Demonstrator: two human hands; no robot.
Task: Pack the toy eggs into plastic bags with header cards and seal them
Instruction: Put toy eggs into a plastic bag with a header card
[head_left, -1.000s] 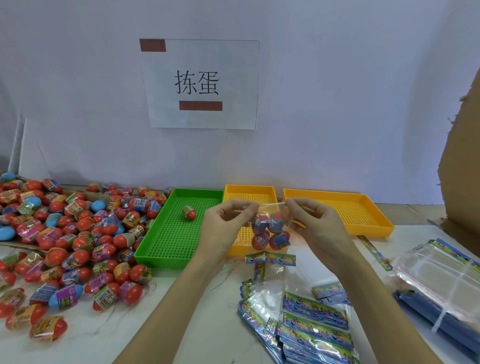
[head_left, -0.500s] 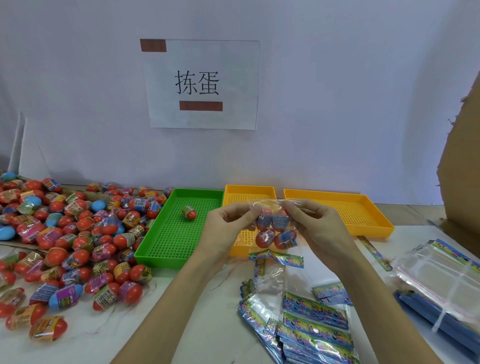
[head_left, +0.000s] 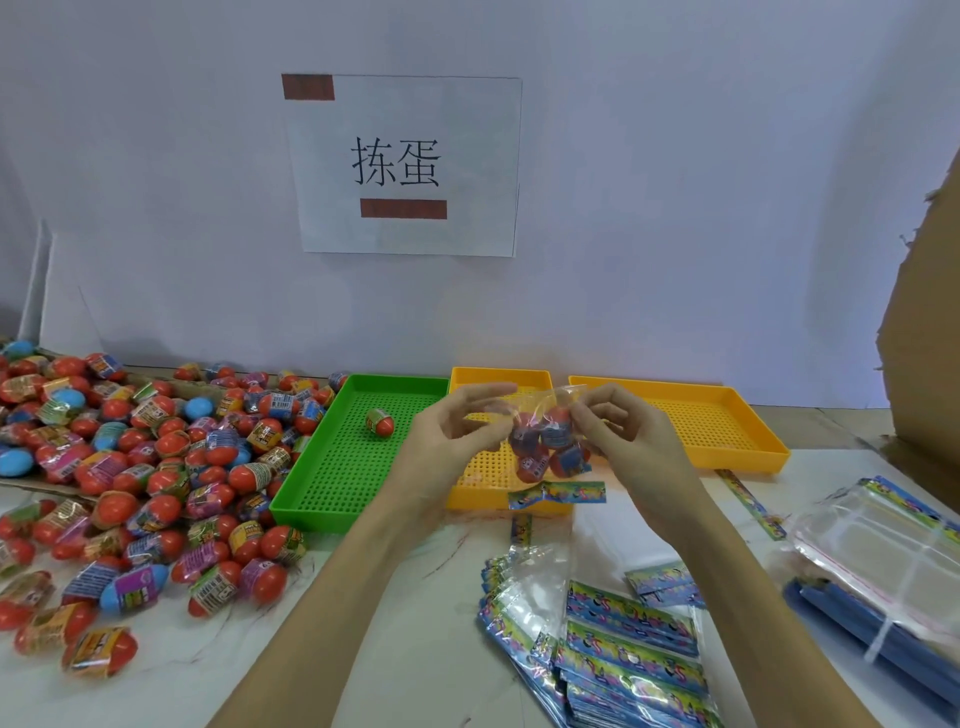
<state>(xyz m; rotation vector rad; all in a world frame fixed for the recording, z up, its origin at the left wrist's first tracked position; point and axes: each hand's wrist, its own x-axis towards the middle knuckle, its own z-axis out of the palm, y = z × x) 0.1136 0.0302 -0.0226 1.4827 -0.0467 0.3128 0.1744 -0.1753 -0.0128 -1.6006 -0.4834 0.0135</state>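
Observation:
A clear plastic bag (head_left: 545, 441) holding several toy eggs hangs over the middle yellow tray (head_left: 483, 478), its colourful header card (head_left: 558, 492) dangling at the bottom. My right hand (head_left: 623, 441) pinches the bag's top right edge. My left hand (head_left: 452, 441) is at the bag's top left, fingers spread and blurred; whether they still hold the film is unclear. A heap of loose red and blue toy eggs (head_left: 135, 467) covers the table's left side. One egg (head_left: 380, 422) lies in the green tray (head_left: 311, 499).
A stack of empty bags with header cards (head_left: 623, 649) lies in front of me. Clear sleeves and blue sheets (head_left: 878, 566) lie at right. Another yellow tray (head_left: 727, 441) stands at back right, beside a cardboard flap (head_left: 924, 338). A paper sign (head_left: 405, 166) hangs on the wall.
Both hands lifted the filled bag slightly and worked along its top edge. My left hand's fingers have spread apart from their earlier pinch. The header card swung a little to the right.

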